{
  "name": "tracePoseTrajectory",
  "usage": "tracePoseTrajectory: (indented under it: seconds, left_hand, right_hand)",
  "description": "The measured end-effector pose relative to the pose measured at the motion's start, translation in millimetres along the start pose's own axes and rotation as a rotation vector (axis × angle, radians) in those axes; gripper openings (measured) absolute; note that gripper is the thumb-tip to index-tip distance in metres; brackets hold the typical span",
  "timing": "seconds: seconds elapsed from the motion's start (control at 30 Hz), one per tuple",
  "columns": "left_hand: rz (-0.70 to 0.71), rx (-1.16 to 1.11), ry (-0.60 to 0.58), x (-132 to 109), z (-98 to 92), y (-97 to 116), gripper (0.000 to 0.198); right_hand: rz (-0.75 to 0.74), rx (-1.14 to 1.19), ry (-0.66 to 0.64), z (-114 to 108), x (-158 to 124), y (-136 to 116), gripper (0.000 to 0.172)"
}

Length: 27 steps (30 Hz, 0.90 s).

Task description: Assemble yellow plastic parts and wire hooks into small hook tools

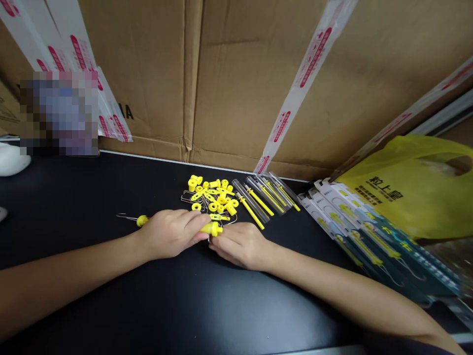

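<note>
My left hand (173,231) is wrapped round a spring scale (211,229). Its yellow cap points right, and a yellow fitting with a wire hook sticks out on the left; the middle is hidden by my fingers. Beside the capped end, my right hand (242,245) is closed in a pinch, and what it holds is hidden. A curved metal wire shows just above its fingers. Beyond both hands lies a pile of yellow plastic parts (221,199), with caps, rings, springs and metal hooks. Right of the pile, clear tubes (254,203) lie side by side with yellow rods.
Printed boxes (369,231) showing spring scales stand at the right, by a yellow plastic bag (414,187). A large taped cardboard box (229,88) walls off the back of the black table (177,305). A white object (13,159) sits at the far left.
</note>
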<state>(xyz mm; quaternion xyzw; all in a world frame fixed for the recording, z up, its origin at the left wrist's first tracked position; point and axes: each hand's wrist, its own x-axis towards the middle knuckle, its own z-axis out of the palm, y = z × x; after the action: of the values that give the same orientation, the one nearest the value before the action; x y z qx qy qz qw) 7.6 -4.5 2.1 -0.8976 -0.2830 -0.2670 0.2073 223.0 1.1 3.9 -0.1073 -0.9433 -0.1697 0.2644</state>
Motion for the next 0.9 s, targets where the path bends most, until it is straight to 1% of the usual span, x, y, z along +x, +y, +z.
tracePoseTrajectory:
  seconds: [0.1,0.17,0.27,0.33,0.5,0.63,0.8,0.9]
  left_hand:
    - [-0.038,0.009,0.004,1.1,1.4,-1.2,0.03]
    - [-0.044,0.012,0.002,1.5,1.7,-0.7,0.03]
    - [-0.042,0.031,0.002,1.7,1.5,1.7,0.03]
    - [-0.033,0.035,-0.013,1.9,1.3,3.0,0.03]
    - [0.031,0.051,-0.045,1.8,2.1,2.1,0.03]
    - [0.045,0.043,-0.084,1.1,2.6,0.5,0.03]
    - [0.055,0.017,-0.146,0.7,1.0,1.0,0.029]
    - [0.062,0.019,-0.151,0.0,0.8,2.0,0.029]
  right_hand:
    - [0.089,-0.055,0.005,2.6,-0.3,-1.7,0.017]
    - [0.1,-0.092,0.014,3.8,-0.7,-3.3,0.014]
    - [0.1,-0.131,0.022,4.4,-1.2,-5.5,0.017]
    - [0.075,-0.134,0.004,4.1,-1.5,-6.2,0.016]
    - [-0.025,-0.128,-0.041,1.4,-1.9,-4.7,0.008]
    - [-0.069,-0.111,-0.057,-0.4,-2.2,-2.5,0.011]
    - [-0.106,-0.077,-0.128,-1.7,-4.2,-0.2,0.009]
    - [-0.14,-0.041,-0.135,-2.1,-4.7,0.6,0.01]
